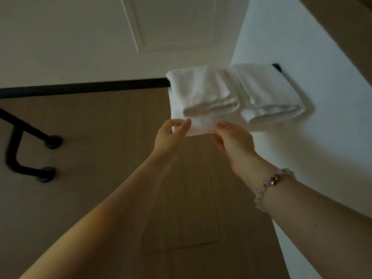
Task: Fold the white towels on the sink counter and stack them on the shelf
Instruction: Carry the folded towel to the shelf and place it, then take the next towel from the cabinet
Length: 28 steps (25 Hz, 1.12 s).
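Observation:
I look up at a high black shelf rail (84, 87) with two folded white towels on it. The left folded towel (201, 91) hangs toward me over the rail; the right folded towel (269, 91) lies beside it, against the white wall. My left hand (171, 135) pinches the left towel's lower left corner between thumb and fingers. My right hand (233, 141) grips the same towel's lower right edge, fingers curled under the cloth. A bead bracelet (271, 184) sits on my right wrist.
A black pipe bracket (26, 150) is fixed to the tan wall at the left. A white wall (302, 37) rises at the right, and a pale panelled ceiling (171, 23) spans the top. A tan wood panel (191, 208) lies below the towels.

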Motion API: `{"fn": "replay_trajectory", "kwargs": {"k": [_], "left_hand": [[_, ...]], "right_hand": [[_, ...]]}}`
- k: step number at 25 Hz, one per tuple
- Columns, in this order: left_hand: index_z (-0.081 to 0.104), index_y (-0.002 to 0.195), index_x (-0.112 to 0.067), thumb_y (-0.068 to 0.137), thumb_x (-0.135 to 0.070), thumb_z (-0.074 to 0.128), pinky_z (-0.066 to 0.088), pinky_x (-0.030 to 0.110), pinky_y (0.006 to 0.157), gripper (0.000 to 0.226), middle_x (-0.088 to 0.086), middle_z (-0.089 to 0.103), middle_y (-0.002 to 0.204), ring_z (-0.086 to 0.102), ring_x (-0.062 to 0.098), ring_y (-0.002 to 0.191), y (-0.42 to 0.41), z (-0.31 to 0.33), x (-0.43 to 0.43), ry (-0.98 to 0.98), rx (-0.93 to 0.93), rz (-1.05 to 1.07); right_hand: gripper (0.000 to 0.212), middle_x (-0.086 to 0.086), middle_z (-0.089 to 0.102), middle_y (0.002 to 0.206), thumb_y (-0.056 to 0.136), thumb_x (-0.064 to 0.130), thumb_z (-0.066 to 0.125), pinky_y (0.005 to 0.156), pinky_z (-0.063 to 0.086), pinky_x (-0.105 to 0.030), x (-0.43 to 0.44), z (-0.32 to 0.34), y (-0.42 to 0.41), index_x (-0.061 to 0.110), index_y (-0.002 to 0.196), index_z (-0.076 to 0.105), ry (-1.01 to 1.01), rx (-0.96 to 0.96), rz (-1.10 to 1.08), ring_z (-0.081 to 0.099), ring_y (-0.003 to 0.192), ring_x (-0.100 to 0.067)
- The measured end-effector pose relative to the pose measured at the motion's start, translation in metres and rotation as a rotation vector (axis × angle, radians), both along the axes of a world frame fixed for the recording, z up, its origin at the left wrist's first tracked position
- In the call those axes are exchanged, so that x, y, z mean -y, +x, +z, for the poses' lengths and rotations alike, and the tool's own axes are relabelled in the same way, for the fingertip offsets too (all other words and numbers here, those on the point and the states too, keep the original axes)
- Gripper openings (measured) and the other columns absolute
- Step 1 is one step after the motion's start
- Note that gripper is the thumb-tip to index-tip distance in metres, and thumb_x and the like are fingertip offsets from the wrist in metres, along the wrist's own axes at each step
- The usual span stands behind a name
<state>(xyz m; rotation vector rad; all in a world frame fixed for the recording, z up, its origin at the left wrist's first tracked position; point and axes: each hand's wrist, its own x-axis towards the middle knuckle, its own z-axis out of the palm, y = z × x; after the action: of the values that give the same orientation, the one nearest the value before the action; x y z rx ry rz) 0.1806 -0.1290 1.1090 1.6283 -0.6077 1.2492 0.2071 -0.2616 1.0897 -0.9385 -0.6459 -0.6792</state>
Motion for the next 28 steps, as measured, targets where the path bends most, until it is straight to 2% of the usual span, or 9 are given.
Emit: {"fn": "replay_trajectory", "kwargs": {"k": [3,6,9,12,15,19,23,25,28], "left_hand": [[0.061,0.098,-0.019,0.093,-0.032,0.053,0.048,0.025,0.074,0.015,-0.006,0.062,0.090,0.057,0.009,0.085,-0.009,-0.029,-0.014,-0.067,0.000,0.173],[0.060,0.098,-0.019,0.095,-0.029,0.051,0.037,0.015,0.061,0.014,-0.010,0.057,0.085,0.053,0.006,0.080,-0.015,-0.073,-0.033,0.008,-0.084,0.374],[0.062,0.104,-0.008,0.094,-0.022,0.054,0.036,0.022,0.067,0.019,-0.002,0.055,0.091,0.052,0.012,0.084,-0.006,-0.160,-0.058,0.115,-0.139,0.462],[0.062,0.100,-0.009,0.088,-0.022,0.056,0.041,0.024,0.069,0.019,-0.001,0.055,0.089,0.056,0.018,0.077,-0.008,-0.274,-0.072,0.150,-0.137,0.485],[0.060,0.104,-0.012,0.087,-0.031,0.047,0.046,0.032,0.077,0.029,0.004,0.059,0.099,0.057,0.024,0.086,-0.017,-0.380,-0.072,0.231,-0.282,0.615],[0.062,0.103,-0.015,0.087,-0.028,0.047,0.045,0.033,0.074,0.025,0.003,0.064,0.103,0.060,0.025,0.090,-0.041,-0.479,-0.074,0.410,-0.496,0.715],[0.062,0.107,-0.016,0.083,-0.024,0.053,0.050,0.034,0.076,0.026,0.006,0.063,0.108,0.062,0.025,0.093,-0.075,-0.546,-0.088,0.489,-0.582,0.758],[0.059,0.110,-0.015,0.085,-0.024,0.047,0.050,0.034,0.076,0.029,0.008,0.062,0.111,0.062,0.026,0.093,-0.094,-0.574,-0.101,0.520,-0.598,0.738],[0.061,0.109,-0.013,0.087,-0.026,0.041,0.050,0.033,0.076,0.032,0.008,0.063,0.110,0.062,0.025,0.093,-0.123,-0.617,-0.127,0.531,-0.676,0.676]], "right_hand": [[0.011,0.006,0.064,0.086,0.084,0.015,0.068,0.085,0.054,-0.028,-0.004,-0.023,-0.012,0.023,0.087,0.062,-0.061,-0.011,-0.105,0.066,0.084,-0.011],[0.010,0.006,0.063,0.081,0.083,0.017,0.063,0.076,0.052,-0.024,-0.012,-0.063,-0.016,0.025,0.078,0.062,-0.309,0.056,-0.508,0.063,0.084,-0.014],[0.010,0.008,0.054,0.083,0.084,0.016,0.059,0.067,0.044,-0.022,-0.026,-0.138,-0.009,0.026,0.084,0.060,-0.677,0.237,-0.799,0.053,0.079,-0.011],[0.004,-0.003,0.059,0.081,0.080,0.011,0.061,0.063,0.044,-0.028,-0.045,-0.242,-0.002,0.014,0.082,0.063,-0.821,0.321,-0.928,0.058,0.075,-0.022],[0.020,-0.004,0.063,0.078,0.078,0.023,0.048,0.064,0.039,-0.030,-0.063,-0.347,-0.003,0.014,0.080,0.065,-0.980,0.211,-0.981,0.060,0.069,-0.027],[0.035,-0.007,0.065,0.090,0.080,0.030,0.039,0.077,0.035,-0.038,-0.084,-0.453,-0.022,0.014,0.093,0.067,-1.209,0.047,-0.959,0.061,0.080,-0.029],[0.045,-0.010,0.067,0.102,0.083,0.031,0.035,0.098,0.035,-0.042,-0.102,-0.517,-0.054,0.008,0.106,0.066,-1.371,0.054,-0.871,0.064,0.095,-0.029],[0.045,-0.011,0.067,0.103,0.084,0.030,0.033,0.099,0.042,-0.043,-0.111,-0.541,-0.068,0.007,0.108,0.065,-1.425,0.059,-0.834,0.064,0.098,-0.029],[0.040,-0.013,0.065,0.103,0.086,0.026,0.038,0.102,0.034,-0.040,-0.133,-0.583,-0.090,0.007,0.109,0.063,-1.490,-0.006,-0.789,0.061,0.100,-0.030]]}}
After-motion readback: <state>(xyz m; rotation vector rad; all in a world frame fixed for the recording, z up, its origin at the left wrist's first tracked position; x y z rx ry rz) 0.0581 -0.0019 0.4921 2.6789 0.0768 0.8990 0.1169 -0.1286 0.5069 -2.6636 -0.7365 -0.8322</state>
